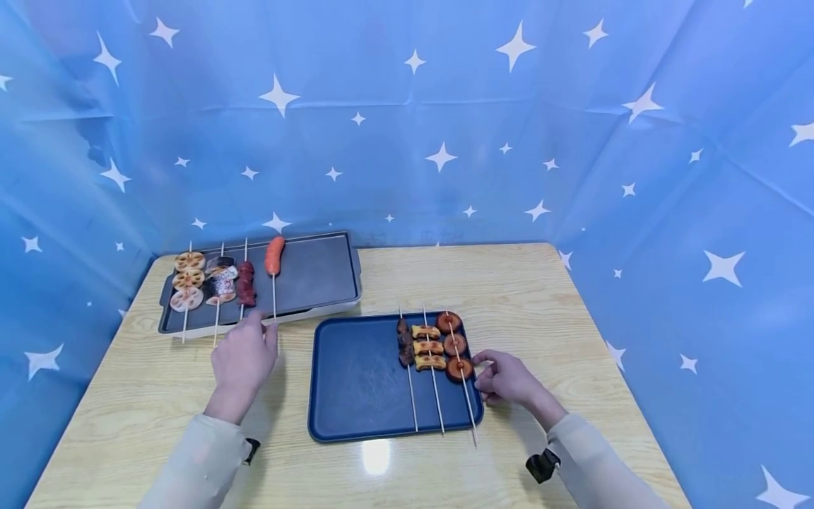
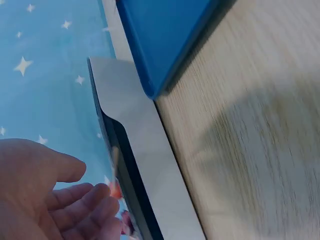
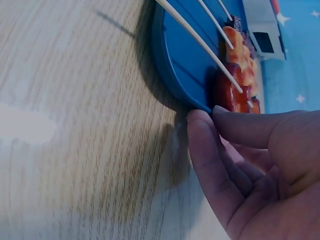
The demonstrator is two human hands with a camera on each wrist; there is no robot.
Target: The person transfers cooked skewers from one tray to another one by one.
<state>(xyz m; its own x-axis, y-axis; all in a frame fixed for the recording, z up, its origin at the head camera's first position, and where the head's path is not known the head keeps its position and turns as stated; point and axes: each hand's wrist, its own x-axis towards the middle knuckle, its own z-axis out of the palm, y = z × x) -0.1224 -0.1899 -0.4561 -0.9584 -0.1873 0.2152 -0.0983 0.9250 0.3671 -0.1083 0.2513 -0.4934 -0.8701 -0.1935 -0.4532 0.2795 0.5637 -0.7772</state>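
My left hand [image 1: 244, 353] hovers in front of the grill [image 1: 318, 265], below the stick of the sausage skewer [image 1: 275, 256]. In the left wrist view its thumb stands away from loosely bent fingers [image 2: 82, 202], with nothing between them. My right hand [image 1: 506, 379] pinches the right rim of the blue tray [image 1: 359, 382] between thumb and fingers. On that tray's right side lie a skewer of dark meat [image 1: 405, 343], one of yellow grilled pieces [image 1: 429, 346] and one of brown round slices [image 1: 454, 345], whose stick passes close to the right hand.
The grill's left part bears a lotus root skewer [image 1: 188, 279], a dark and white speckled skewer [image 1: 220, 281] and a red meat skewer [image 1: 245, 283], their sticks overhanging the front edge. Behind the wooden table [image 1: 496, 283] hangs a blue star curtain [image 1: 381, 141].
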